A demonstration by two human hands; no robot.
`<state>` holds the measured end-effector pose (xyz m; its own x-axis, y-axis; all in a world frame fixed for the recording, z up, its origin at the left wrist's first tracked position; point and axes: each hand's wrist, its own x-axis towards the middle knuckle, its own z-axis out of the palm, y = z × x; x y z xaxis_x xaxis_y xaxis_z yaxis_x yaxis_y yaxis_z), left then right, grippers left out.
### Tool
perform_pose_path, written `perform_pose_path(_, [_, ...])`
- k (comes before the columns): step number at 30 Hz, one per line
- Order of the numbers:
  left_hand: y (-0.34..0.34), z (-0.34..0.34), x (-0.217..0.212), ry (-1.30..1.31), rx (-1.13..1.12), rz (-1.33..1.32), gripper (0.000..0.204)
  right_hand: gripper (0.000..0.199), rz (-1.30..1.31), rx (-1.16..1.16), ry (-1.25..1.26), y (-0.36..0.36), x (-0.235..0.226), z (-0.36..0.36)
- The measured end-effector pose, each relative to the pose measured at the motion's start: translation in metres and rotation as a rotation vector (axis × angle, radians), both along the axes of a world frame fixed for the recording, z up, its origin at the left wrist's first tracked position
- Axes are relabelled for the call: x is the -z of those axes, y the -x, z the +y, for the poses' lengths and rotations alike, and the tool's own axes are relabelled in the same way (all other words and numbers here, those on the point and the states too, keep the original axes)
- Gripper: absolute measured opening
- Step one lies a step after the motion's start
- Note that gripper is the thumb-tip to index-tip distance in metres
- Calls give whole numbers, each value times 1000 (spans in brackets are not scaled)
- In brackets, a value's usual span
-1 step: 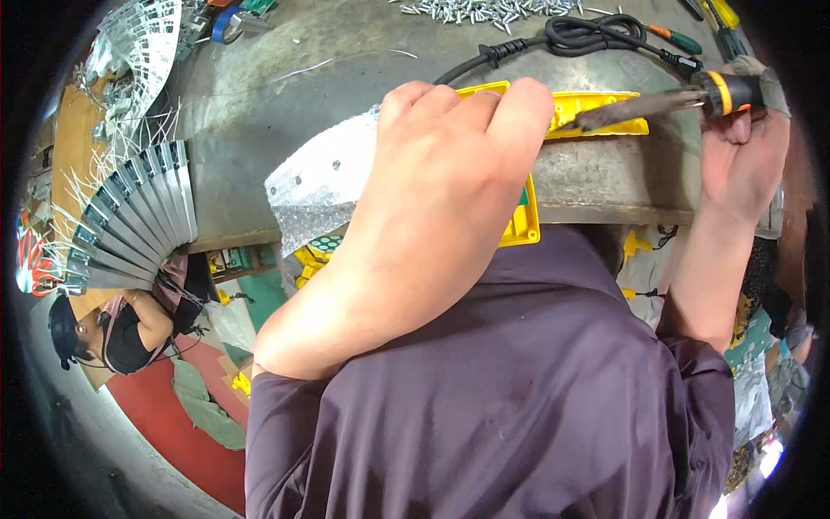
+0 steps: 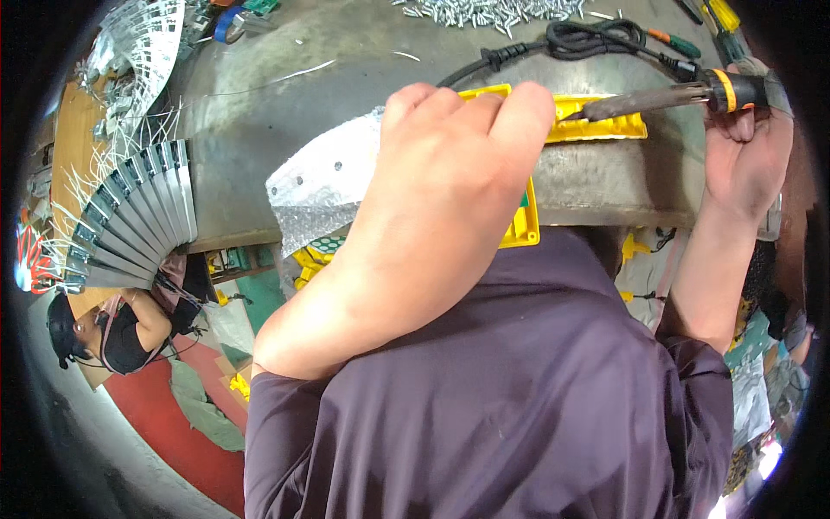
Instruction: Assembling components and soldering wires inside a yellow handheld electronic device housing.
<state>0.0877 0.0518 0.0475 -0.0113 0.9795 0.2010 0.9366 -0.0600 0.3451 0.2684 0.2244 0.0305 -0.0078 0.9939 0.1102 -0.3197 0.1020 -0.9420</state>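
1 left hand (image 2: 458, 164), fingers together, presses down on 1 yellow plastic frame (image 2: 605, 125) at the near edge of the grey workbench (image 2: 346, 95). 1 right hand (image 2: 748, 156) grips 1 soldering iron (image 2: 670, 97), tip touching the frame. 1 silver foil sheet (image 2: 324, 186) lies underneath.

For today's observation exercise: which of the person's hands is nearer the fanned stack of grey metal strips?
Left. The left hand grips the yellow frame mid-table, closer to the strips; the right hand is at the far right.

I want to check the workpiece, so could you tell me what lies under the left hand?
The left hand covers a yellow plastic part and a silvery perforated sheet; their middle is hidden.
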Motion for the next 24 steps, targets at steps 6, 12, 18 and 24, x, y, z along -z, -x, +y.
perform_pose_path(6, [8, -5, 4, -47, 78, 38, 33, 20, 209, -268, -253, 35, -23, 59])
perform_pose_path(12, [1, -12, -1, 36, 66, -66, 43, 23, -188, -328, -571, 150, -43, 112])
perform_pose_path(18, [-3, -10, -1, 28, 66, -74, 45, 39, -335, -462, -523, 243, -25, 139])
perform_pose_path(24, [-1, -5, 4, 2, 44, -89, 46, 46, -429, -849, -67, 235, 5, 140])
